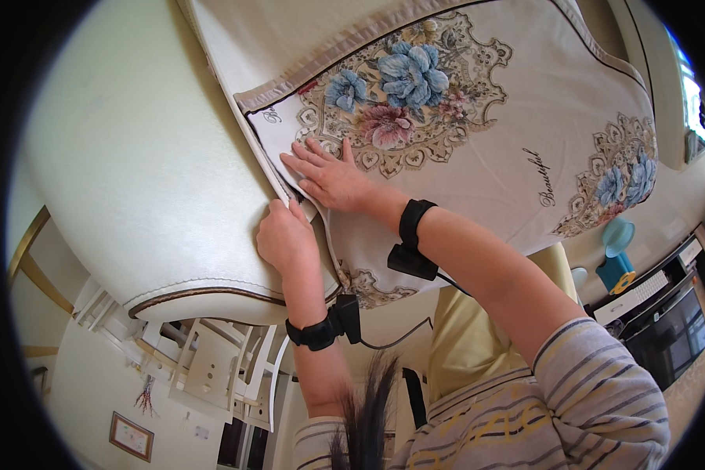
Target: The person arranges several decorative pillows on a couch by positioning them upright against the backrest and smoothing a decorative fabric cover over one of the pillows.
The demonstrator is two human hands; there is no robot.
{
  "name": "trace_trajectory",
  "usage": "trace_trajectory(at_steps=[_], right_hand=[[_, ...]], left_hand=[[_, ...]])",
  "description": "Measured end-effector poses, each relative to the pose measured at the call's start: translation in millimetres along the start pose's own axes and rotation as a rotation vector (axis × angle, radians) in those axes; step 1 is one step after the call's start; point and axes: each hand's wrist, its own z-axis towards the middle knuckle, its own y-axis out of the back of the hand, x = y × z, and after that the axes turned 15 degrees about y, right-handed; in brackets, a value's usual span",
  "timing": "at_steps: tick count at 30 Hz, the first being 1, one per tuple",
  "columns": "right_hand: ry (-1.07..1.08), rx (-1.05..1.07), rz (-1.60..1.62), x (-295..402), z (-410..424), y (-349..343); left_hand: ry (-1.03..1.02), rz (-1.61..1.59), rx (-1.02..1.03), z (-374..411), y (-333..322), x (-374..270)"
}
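Note:
A cream fabric sofa cover (476,170) with blue and pink flowers lies over the seat of a white leather sofa. Fingers spread, my right hand (338,182) rests flat on the cover near its left edge, palm down. My left hand (291,238) is curled closed at that dark-trimmed edge, beside the sofa's padded white armrest (147,176). What its fingertips pinch is partly hidden by the hand itself. Just past the left hand, the cover's front corner bends away from the armrest. A pleated beige band (329,56) borders the cover at the back.
Black straps with small boxes and cables (414,261) circle both wrists. White chairs (211,364) stand beyond the armrest's front. At right are a blue plastic container (614,273), a white keyboard (643,292) and a dark screen (672,335). Dark hair hangs into view at the bottom.

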Motion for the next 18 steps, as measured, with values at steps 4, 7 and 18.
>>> trace_trajectory(at_steps=[4, 7, 18], right_hand=[[-0.051, 0.024, -0.080, 3.8, 3.6, -9.7], [-0.039, -0.008, -0.146, -0.3, 3.5, -17.8], [0.036, 0.301, -0.295, -25.4, -26.6, -6.2]], left_hand=[[-0.038, 0.068, 0.092, 6.3, 0.1, 2.4], [-0.069, 0.076, 0.099, 3.8, 10.4, -0.9], [-0.372, -0.657, -0.067, -33.1, -57.1, -41.4]])
